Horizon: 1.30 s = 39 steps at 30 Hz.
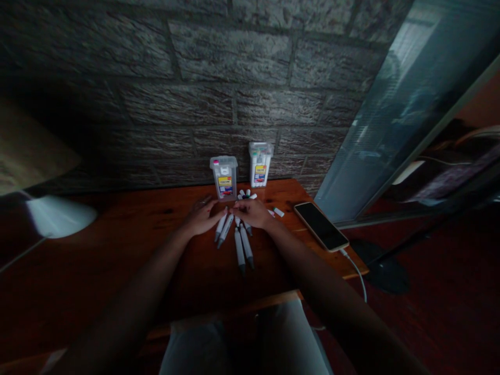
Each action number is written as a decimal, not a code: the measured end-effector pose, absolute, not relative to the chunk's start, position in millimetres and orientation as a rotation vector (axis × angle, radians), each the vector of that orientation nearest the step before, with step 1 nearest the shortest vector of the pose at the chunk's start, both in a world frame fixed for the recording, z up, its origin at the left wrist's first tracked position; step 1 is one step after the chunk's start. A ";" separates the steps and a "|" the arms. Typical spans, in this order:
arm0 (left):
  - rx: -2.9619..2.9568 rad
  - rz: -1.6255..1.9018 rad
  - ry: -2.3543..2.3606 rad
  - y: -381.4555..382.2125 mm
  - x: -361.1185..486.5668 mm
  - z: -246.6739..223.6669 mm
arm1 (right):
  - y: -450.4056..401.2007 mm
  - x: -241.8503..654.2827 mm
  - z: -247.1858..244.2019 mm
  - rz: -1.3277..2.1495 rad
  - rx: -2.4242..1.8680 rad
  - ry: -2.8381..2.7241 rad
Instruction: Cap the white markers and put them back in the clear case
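Note:
My left hand (pixel 203 216) rests on the wooden table, fingers apart and thumb stretched toward a grey-tipped white marker (pixel 226 230). My right hand (pixel 252 212) reaches in from the other side over the markers. Its thumb and fingertips are close together; what lies between them is too dark to make out. Nearer me lie two more white markers (pixel 239 250), side by side. Behind my right hand is a small heap of markers (pixel 247 195) with coloured ends. A clear plastic case (pixel 225 179) with a yellow label and a pink-topped marker inside stands just beyond my hands.
A second clear case (pixel 260 166) full of markers stands by the brick wall (pixel 203 104). Right of my hand lie a green-ended white piece (pixel 278 212) and a phone (pixel 321 226) on a charging cable (pixel 357 271). A lamp (pixel 60 216) stands at left.

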<state>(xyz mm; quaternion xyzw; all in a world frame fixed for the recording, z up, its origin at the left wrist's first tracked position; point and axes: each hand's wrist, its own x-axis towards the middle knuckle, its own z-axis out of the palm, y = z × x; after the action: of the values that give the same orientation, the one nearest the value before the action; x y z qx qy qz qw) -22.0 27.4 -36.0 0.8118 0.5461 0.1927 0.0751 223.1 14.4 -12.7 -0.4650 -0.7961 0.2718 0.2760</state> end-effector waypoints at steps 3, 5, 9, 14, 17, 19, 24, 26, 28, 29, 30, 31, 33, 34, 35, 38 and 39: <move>2.396 0.552 1.639 28.3 -22.4 -34.5 | 14.8 223.0 -13.3 0.747 -1.229 -2.125; 2.382 0.556 1.643 28.5 -22.4 -33.7 | 14.4 223.2 -12.9 0.744 -1.227 -2.117; 2.386 0.587 1.630 28.1 -21.7 -33.6 | 12.8 223.2 -10.9 0.733 -1.235 -2.133; 2.376 0.602 1.649 26.1 -19.6 -33.9 | 12.5 223.0 -11.3 0.735 -1.240 -2.137; 2.373 0.577 1.653 25.4 -18.9 -34.3 | 13.5 223.8 -12.9 0.731 -1.197 -2.129; 2.357 0.542 1.678 25.1 -18.5 -34.6 | 14.4 224.3 -13.7 0.737 -1.195 -2.124; 2.299 0.462 1.754 22.8 -16.6 -32.9 | 15.1 224.7 -14.2 0.747 -1.221 -2.119; 2.300 0.445 1.755 21.4 -15.7 -31.5 | 14.9 224.7 -14.1 0.742 -1.214 -2.116; 2.305 0.443 1.751 20.4 -15.2 -30.4 | 14.8 224.7 -13.6 0.734 -1.209 -2.122; 2.306 0.447 1.749 20.2 -15.1 -30.2 | 14.7 224.7 -13.3 0.730 -1.212 -2.130; 2.305 0.451 1.748 20.1 -15.0 -30.1 | 14.6 224.6 -12.9 0.723 -1.218 -2.137; 2.304 0.457 1.747 20.2 -15.1 -30.2 | 14.5 224.6 -12.5 0.714 -1.224 -2.143; 2.304 0.465 1.746 20.6 -15.4 -30.7 | 14.3 224.4 -11.9 0.702 -1.228 -2.143; 2.308 0.469 1.744 21.0 -15.6 -31.2 | 14.1 224.4 -11.7 0.701 -1.224 -2.140; 2.316 0.475 1.740 21.4 -15.8 -31.7 | 13.8 224.4 -11.6 0.705 -1.217 -2.136; 2.339 0.513 1.723 22.5 -16.4 -33.5 | 12.4 224.6 -11.4 0.733 -1.200 -2.130; 2.341 0.528 1.719 22.9 -16.6 -34.1 | 11.9 224.7 -11.3 0.738 -1.200 -2.129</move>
<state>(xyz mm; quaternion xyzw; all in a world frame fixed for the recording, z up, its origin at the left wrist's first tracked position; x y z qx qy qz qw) -16.6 22.9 -34.1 0.7895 0.5797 0.1780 0.0947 224.7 11.9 -11.3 -0.4499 -0.7982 0.2766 0.2899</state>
